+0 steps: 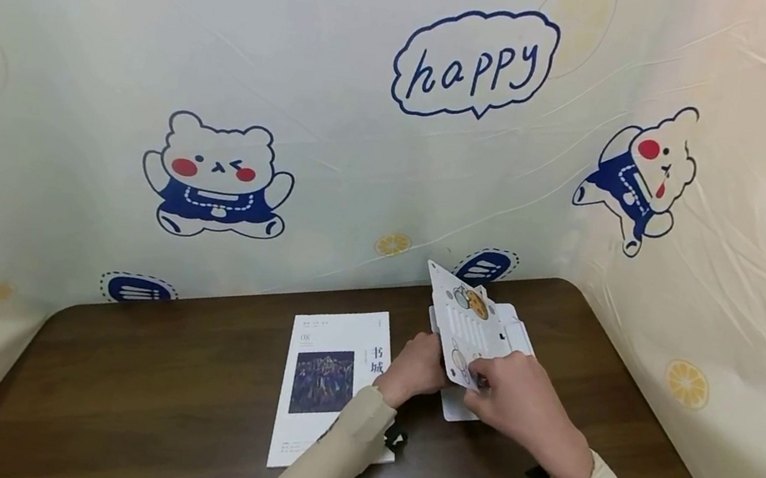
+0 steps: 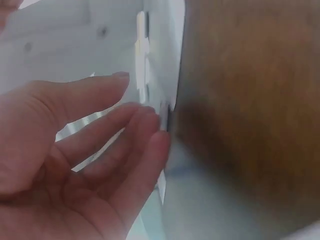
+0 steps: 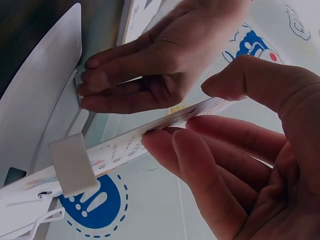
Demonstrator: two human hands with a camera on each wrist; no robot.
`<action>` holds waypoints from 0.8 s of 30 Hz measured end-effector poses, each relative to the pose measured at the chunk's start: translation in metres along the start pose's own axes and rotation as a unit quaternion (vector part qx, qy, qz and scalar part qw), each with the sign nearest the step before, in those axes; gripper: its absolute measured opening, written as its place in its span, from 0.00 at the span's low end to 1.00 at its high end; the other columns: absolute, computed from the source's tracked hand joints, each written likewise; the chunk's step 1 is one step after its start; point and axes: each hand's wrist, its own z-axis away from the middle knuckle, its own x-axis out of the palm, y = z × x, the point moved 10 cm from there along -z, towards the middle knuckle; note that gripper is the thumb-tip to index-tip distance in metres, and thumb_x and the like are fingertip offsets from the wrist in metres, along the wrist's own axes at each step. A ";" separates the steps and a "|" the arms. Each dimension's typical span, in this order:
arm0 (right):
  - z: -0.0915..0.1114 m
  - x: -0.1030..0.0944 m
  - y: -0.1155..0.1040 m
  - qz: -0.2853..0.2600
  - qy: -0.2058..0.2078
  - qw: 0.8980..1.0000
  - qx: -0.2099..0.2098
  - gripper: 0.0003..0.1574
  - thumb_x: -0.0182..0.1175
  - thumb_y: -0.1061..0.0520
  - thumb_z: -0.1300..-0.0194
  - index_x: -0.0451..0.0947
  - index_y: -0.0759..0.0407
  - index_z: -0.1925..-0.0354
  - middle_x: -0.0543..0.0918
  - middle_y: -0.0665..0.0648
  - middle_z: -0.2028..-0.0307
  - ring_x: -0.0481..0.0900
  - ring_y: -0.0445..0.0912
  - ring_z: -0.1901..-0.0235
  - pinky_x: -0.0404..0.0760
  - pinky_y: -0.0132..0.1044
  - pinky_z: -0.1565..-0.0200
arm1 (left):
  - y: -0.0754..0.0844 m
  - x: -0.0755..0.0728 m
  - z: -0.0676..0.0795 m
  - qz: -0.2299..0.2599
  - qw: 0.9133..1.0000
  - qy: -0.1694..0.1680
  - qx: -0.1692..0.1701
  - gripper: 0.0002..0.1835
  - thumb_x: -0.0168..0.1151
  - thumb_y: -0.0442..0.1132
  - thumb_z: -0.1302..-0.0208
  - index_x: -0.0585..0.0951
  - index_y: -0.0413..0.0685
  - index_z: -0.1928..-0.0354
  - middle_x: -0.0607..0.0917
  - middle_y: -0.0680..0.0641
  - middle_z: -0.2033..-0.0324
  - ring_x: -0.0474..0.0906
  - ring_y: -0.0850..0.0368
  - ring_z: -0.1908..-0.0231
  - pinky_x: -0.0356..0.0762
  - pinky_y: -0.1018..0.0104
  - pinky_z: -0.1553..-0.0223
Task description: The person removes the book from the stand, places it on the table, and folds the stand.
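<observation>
A white folding book stand (image 1: 449,318) with cartoon prints is at the right of the table. Its printed panel is raised at a slant over a white base plate (image 1: 461,407). My right hand (image 1: 526,403) pinches the panel's near corner between thumb and fingers. On the panel's left side, my left hand (image 1: 418,370) reaches in low. Its fingertips (image 2: 159,145) are right at the edge of the white base, with the thumb held apart. A small white block (image 3: 72,165) sits across the panel's edge in the right wrist view, above a white wire piece (image 3: 47,217).
A white booklet (image 1: 329,332) with a dark picture on its cover lies left of the stand, partly under my left forearm. The brown table (image 1: 138,384) meets cartoon-printed cloth walls (image 1: 339,139) at the back and right.
</observation>
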 end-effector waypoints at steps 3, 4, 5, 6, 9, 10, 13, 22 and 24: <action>0.000 0.005 -0.001 0.005 -0.005 1.000 0.001 0.04 0.73 0.59 0.51 0.86 0.53 0.74 0.74 0.43 0.87 0.67 0.40 0.81 0.63 0.32 0.78 | -0.007 -0.013 0.000 0.026 1.000 0.008 0.005 0.14 0.70 0.36 0.41 0.88 0.43 0.52 0.88 0.45 0.72 0.74 0.59 0.79 0.70 0.69 0.77; 0.000 0.005 -0.002 0.011 -0.004 1.000 -0.002 0.04 0.73 0.59 0.51 0.86 0.52 0.75 0.74 0.43 0.87 0.66 0.40 0.81 0.63 0.32 0.78 | -0.009 -0.019 0.000 0.038 0.999 0.011 0.007 0.12 0.68 0.33 0.40 0.89 0.43 0.54 0.87 0.47 0.74 0.71 0.60 0.80 0.67 0.69 0.77; 0.000 0.006 -0.002 0.015 -0.002 1.000 -0.004 0.05 0.73 0.59 0.52 0.85 0.51 0.76 0.73 0.43 0.87 0.66 0.40 0.82 0.62 0.33 0.79 | -0.012 -0.026 0.000 0.044 0.999 0.018 0.010 0.09 0.66 0.32 0.40 0.90 0.43 0.58 0.85 0.48 0.77 0.68 0.60 0.81 0.65 0.70 0.77; 0.000 0.007 -0.003 0.019 0.000 1.000 -0.007 0.05 0.73 0.58 0.52 0.84 0.51 0.77 0.73 0.43 0.88 0.65 0.41 0.82 0.62 0.33 0.79 | -0.015 -0.033 -0.001 0.049 0.998 0.024 0.011 0.08 0.64 0.32 0.38 0.90 0.43 0.61 0.84 0.49 0.78 0.67 0.61 0.81 0.64 0.70 0.77; -0.001 0.008 -0.005 0.031 0.002 0.999 -0.010 0.05 0.72 0.58 0.53 0.83 0.50 0.78 0.71 0.43 0.88 0.63 0.41 0.83 0.60 0.33 0.79 | -0.023 -0.050 0.000 0.119 0.992 0.027 -0.003 0.10 0.58 0.33 0.29 0.90 0.40 0.59 0.88 0.46 0.73 0.76 0.63 0.76 0.75 0.73 0.72; -0.001 0.008 -0.006 0.033 0.002 0.999 -0.010 0.06 0.73 0.57 0.53 0.83 0.50 0.78 0.71 0.43 0.88 0.63 0.41 0.83 0.60 0.33 0.80 | -0.027 -0.054 0.001 0.153 0.988 0.029 -0.012 0.11 0.58 0.33 0.27 0.89 0.39 0.56 0.89 0.43 0.69 0.80 0.62 0.74 0.80 0.72 0.69; -0.001 0.010 -0.007 0.036 -0.003 0.999 -0.006 0.04 0.73 0.57 0.52 0.86 0.52 0.75 0.72 0.44 0.88 0.64 0.41 0.84 0.60 0.33 0.80 | -0.037 -0.061 0.004 0.255 0.965 0.030 -0.047 0.13 0.55 0.34 0.22 0.86 0.35 0.49 0.90 0.36 0.61 0.88 0.57 0.66 0.89 0.65 0.61; 0.001 0.015 -0.012 0.053 0.008 0.998 -0.016 0.04 0.73 0.56 0.53 0.86 0.51 0.76 0.78 0.47 0.86 0.67 0.42 0.84 0.64 0.35 0.80 | -0.047 -0.065 0.005 0.353 0.930 0.051 -0.089 0.14 0.61 0.35 0.25 0.83 0.33 0.45 0.91 0.34 0.59 0.87 0.64 0.70 0.89 0.68 0.62; 0.001 0.017 -0.013 0.059 0.004 0.998 -0.018 0.04 0.74 0.55 0.52 0.87 0.51 0.75 0.80 0.49 0.85 0.68 0.43 0.84 0.65 0.36 0.80 | -0.049 -0.065 0.006 0.352 0.930 0.055 -0.093 0.14 0.63 0.34 0.27 0.83 0.33 0.46 0.91 0.34 0.59 0.86 0.65 0.71 0.89 0.69 0.63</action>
